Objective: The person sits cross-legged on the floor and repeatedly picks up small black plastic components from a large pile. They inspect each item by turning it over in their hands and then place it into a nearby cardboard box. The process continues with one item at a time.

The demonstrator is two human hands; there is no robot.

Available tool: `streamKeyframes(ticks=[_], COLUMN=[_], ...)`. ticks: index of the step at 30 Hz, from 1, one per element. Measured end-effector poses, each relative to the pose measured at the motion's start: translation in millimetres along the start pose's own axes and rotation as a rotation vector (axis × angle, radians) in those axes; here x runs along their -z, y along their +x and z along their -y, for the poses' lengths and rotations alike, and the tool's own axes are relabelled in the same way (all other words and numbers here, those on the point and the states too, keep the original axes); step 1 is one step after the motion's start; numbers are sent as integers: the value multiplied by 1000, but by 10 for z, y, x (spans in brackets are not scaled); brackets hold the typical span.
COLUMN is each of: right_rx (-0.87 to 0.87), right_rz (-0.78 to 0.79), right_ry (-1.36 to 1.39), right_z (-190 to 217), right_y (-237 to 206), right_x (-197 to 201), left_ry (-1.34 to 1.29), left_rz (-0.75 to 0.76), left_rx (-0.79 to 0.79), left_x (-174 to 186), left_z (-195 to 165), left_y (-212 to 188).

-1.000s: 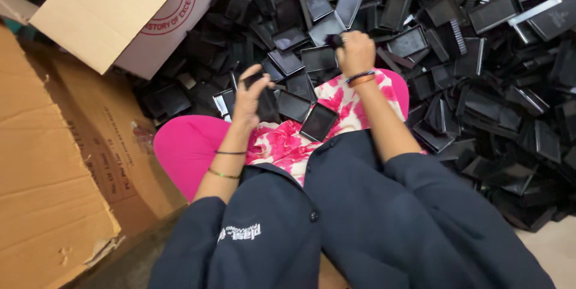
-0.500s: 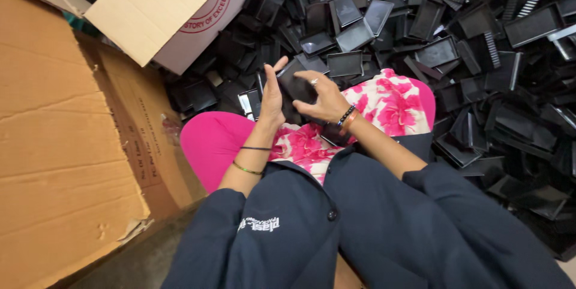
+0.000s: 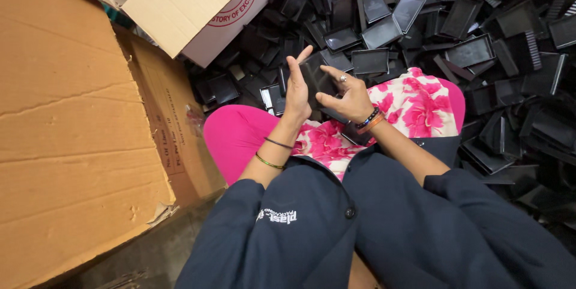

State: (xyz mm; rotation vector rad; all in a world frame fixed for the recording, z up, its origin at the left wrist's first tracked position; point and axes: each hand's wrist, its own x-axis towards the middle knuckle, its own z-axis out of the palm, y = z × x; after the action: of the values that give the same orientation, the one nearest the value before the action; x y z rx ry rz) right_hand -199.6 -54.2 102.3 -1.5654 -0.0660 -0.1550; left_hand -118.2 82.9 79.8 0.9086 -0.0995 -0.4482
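A: Hands first, both raised over the lap; we note the left hand (image 3: pixel 296 88) upright with fingers straight, its palm pressed flat against a small stack of black plastic trays (image 3: pixel 316 80); the right hand (image 3: pixel 350 96) closes on the same stack from the other side, thumb and curled fingers pinching it.

B: So the stack sits between the two palms, above the pink floral cloth (image 3: pixel 420 106) on the knees; we read the flat left palm as a stop that keeps the tray edges flush, though that is our judgement.

A: Agreed; neither hand is empty, neither is slack. A ring shows on the right hand; bangles and a bead band at the wrists.

B: Surroundings: a heap of loose black trays (image 3: pixel 456 31) covers the floor ahead and to the right, well within arm's reach; some lie face up, some tilted on edge.

A: To the left, a large open cardboard box (image 3: pixel 72 115) stands close beside the person's knee; a second carton (image 3: pixel 198 7) leans on the heap beyond it; we cannot tell what either holds.

B: Dark blue sleeves (image 3: pixel 420 223) fill the near foreground.
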Motion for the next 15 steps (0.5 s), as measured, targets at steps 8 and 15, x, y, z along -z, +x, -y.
streamKeyframes(ticks=[8,15], right_rx=[147,-439], right_rz=[31,17], right_ry=[-38,610], right_z=[-108,-502], right_y=[-37,-37], right_x=[-38,132], left_ry=[44,126], left_rz=[-119,-85], left_rx=[-133,-169], left_x=[17,72], left_z=[36,12], left_y=[-134,-309])
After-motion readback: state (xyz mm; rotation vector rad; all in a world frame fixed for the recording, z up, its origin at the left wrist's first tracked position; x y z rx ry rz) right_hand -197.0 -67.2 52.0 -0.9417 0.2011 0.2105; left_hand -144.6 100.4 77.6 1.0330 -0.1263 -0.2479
